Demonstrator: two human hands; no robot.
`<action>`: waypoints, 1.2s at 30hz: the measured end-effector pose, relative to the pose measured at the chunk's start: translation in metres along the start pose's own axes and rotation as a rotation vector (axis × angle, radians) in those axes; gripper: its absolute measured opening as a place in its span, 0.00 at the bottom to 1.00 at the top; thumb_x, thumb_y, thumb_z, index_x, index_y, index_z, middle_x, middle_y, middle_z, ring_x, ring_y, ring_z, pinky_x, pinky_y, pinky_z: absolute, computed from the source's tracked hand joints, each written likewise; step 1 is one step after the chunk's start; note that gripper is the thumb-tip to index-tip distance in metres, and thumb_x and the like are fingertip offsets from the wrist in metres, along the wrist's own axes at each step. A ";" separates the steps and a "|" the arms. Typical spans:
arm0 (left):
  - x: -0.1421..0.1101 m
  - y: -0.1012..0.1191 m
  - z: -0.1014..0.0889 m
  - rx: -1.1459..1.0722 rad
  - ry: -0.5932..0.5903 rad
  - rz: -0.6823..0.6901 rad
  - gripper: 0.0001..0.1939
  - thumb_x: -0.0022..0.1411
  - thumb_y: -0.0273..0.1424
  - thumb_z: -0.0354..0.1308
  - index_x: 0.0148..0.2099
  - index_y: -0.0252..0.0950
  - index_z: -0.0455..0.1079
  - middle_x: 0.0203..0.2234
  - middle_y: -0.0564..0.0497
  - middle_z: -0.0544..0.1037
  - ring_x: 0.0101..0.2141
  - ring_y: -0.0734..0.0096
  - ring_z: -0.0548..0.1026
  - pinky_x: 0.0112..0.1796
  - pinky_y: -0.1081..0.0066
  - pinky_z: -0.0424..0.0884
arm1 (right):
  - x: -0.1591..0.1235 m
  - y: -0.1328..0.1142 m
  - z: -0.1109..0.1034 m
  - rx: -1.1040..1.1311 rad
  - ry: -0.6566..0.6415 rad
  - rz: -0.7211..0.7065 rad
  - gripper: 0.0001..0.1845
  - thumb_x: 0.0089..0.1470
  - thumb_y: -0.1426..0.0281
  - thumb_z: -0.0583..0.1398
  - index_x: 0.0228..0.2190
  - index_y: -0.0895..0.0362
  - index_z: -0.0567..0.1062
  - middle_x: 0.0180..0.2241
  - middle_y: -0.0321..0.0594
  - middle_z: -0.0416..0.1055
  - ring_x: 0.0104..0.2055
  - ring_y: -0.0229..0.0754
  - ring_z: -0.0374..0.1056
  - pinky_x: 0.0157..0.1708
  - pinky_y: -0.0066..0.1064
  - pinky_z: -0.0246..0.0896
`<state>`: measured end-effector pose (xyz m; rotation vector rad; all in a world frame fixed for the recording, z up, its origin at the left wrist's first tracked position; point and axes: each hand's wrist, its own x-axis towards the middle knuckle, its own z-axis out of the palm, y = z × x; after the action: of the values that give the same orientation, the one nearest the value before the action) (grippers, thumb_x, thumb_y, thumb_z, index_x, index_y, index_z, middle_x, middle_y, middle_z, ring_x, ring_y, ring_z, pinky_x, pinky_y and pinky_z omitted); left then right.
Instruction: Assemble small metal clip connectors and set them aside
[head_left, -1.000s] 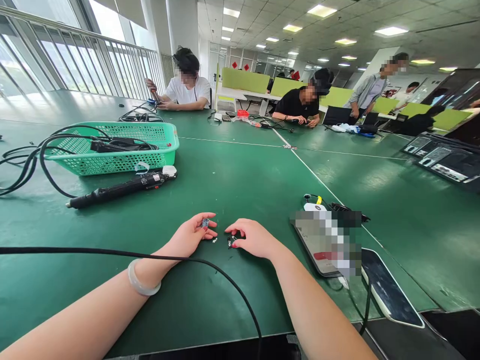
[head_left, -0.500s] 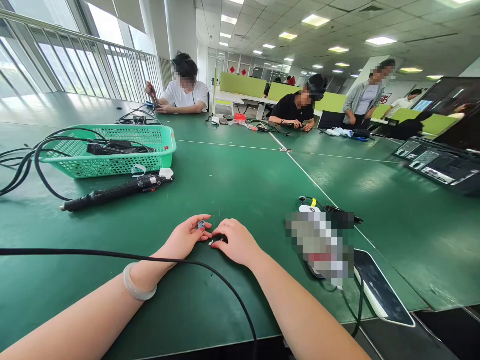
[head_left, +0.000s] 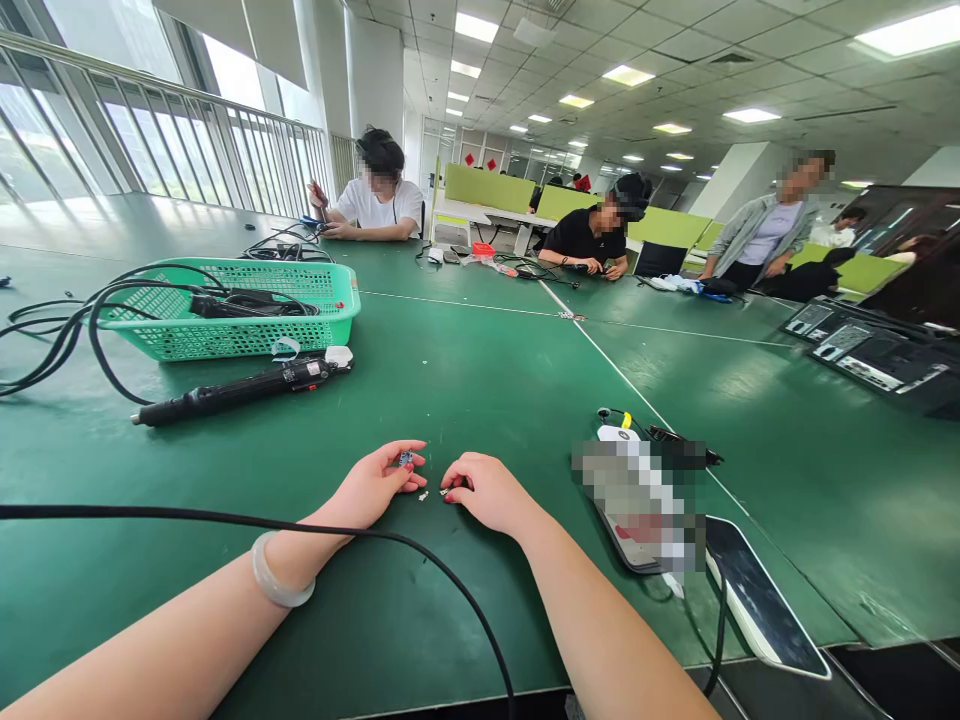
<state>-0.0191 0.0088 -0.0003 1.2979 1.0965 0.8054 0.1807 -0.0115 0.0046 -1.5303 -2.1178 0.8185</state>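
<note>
My left hand rests on the green table and pinches a tiny blue part between thumb and fingers. My right hand lies just to its right, fingers curled down on the table over something small that I cannot make out. A tiny white part lies on the table between the two hands. A pale bangle is on my left wrist. A black cable runs across my left forearm.
A black electric screwdriver lies at the left beside a green basket of cables. A blurred device and a phone lie to the right. Other people work at the far side. Keyboards sit far right.
My right hand slid left to meet the left hand, covering the small dark parts it touched before. The view tilted up slightly. My left hand keeps its pinch on the blue part.
</note>
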 end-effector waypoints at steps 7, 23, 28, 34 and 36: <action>0.000 0.002 0.000 -0.023 -0.008 -0.014 0.22 0.55 0.34 0.59 0.52 0.33 0.67 0.44 0.44 0.74 0.36 0.69 0.78 0.44 0.64 0.73 | 0.002 -0.005 0.005 -0.006 0.051 -0.008 0.07 0.52 0.76 0.58 0.27 0.55 0.76 0.30 0.36 0.70 0.33 0.36 0.64 0.35 0.29 0.58; -0.001 0.003 -0.001 -0.067 -0.084 0.003 0.25 0.50 0.37 0.65 0.49 0.32 0.70 0.29 0.50 0.78 0.29 0.73 0.75 0.40 0.66 0.72 | 0.005 -0.023 0.024 0.219 0.305 -0.122 0.06 0.52 0.74 0.60 0.27 0.53 0.77 0.30 0.35 0.75 0.33 0.37 0.69 0.37 0.29 0.64; -0.002 0.003 -0.003 -0.052 -0.094 -0.010 0.21 0.51 0.37 0.65 0.46 0.32 0.71 0.28 0.51 0.78 0.28 0.75 0.74 0.37 0.70 0.71 | 0.004 -0.023 0.026 0.259 0.339 -0.121 0.05 0.50 0.74 0.62 0.28 0.53 0.78 0.29 0.35 0.76 0.31 0.37 0.70 0.36 0.30 0.65; -0.004 0.007 -0.003 -0.114 -0.118 -0.052 0.21 0.53 0.35 0.65 0.47 0.31 0.70 0.27 0.51 0.79 0.29 0.75 0.75 0.37 0.71 0.72 | 0.005 -0.021 0.026 0.264 0.361 -0.159 0.10 0.52 0.77 0.58 0.30 0.52 0.79 0.32 0.36 0.77 0.35 0.38 0.72 0.39 0.31 0.66; -0.004 0.007 -0.003 -0.121 -0.130 -0.061 0.22 0.53 0.35 0.65 0.48 0.31 0.69 0.27 0.50 0.79 0.30 0.74 0.76 0.38 0.70 0.72 | 0.005 -0.020 0.026 0.246 0.375 -0.173 0.10 0.52 0.76 0.58 0.29 0.53 0.79 0.31 0.37 0.77 0.35 0.38 0.71 0.39 0.30 0.65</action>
<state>-0.0224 0.0073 0.0074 1.1926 0.9644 0.7208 0.1485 -0.0167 -0.0016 -1.2409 -1.7737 0.6437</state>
